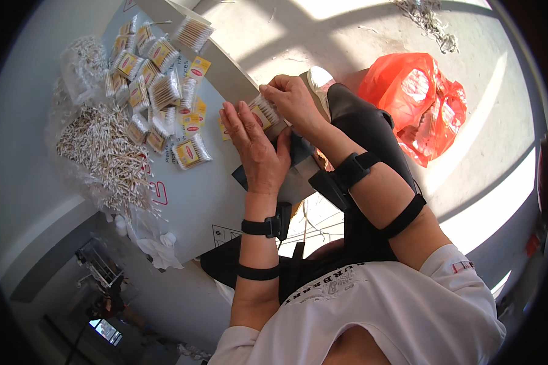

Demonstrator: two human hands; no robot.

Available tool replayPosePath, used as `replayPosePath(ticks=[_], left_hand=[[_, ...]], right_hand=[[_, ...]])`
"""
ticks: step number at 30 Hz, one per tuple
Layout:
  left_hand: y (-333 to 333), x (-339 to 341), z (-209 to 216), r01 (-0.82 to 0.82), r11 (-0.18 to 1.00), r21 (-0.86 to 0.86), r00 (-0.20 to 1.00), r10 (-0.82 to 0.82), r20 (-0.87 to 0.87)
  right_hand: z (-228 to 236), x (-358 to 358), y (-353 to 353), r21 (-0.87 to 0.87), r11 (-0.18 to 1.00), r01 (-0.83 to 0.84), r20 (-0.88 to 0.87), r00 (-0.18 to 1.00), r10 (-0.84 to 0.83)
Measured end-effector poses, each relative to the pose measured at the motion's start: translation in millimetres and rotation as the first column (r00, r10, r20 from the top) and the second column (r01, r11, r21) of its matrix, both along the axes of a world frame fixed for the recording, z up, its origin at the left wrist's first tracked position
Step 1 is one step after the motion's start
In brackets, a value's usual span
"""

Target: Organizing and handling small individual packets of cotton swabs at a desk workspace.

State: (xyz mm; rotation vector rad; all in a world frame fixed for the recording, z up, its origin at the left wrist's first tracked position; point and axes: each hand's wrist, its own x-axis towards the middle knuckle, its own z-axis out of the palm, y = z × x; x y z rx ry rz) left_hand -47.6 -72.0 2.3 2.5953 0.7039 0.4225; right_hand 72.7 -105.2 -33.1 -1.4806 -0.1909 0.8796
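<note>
Across the background, a pale floor (341, 45) striped with bright sun and shadow. At left, a pale worktop (192, 191) with a raised edge. On the floor at right, a crumpled red plastic bag (383, 79), with contents too blurred to make out. At the worktop's left, a heap of loose cotton swabs (100, 146), partly wrapped in a clear bag (82, 64). Just beside, a pile of clear swab packs (164, 92) with yellow labels, overlapping and tilted every way. Right of the pile, left hand (259, 143) spread wide, fingers straight, thumb apart, against a single pack (263, 114); cannot tell how firmly. Farther right, right hand (294, 103) narrowed, pinching that pack at the upper end. Smallest, the pack itself, between both hands near the worktop's edge, tilted.
</note>
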Motion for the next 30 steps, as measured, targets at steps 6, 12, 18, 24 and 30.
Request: replayPosePath(ticks=[6,12,18,24,30], left_hand=[[4.2,-8.9,-4.5,-0.028,0.874,-0.486,0.917,0.216,0.334],[9.6,-9.8,-5.0,-0.005,0.857,-0.515,0.914,0.213,0.344],[4.8,-6.0,13.7,-0.047,0.994,0.099,0.992,0.058,-0.116],[-6.0,-5.4,12.5,-0.003,0.985,0.174,0.967,0.047,-0.251],[-4.8,-4.6,9.6,-0.005,0.981,0.195,0.963,0.057,-0.263]], right_hand=[[-4.7,-4.6,2.2,0.028,0.998,0.064,0.024,0.998,-0.065],[7.7,-20.6,3.8,-0.079,0.979,0.188,0.605,0.79,-0.102],[20.6,-3.1,-10.0,-0.238,0.971,0.03,0.261,0.965,0.034],[17.5,-3.5,-20.5,-0.123,0.986,-0.111,0.216,0.967,0.136],[14.6,-8.8,-19.0,-0.085,0.995,-0.053,0.174,0.982,0.067]])
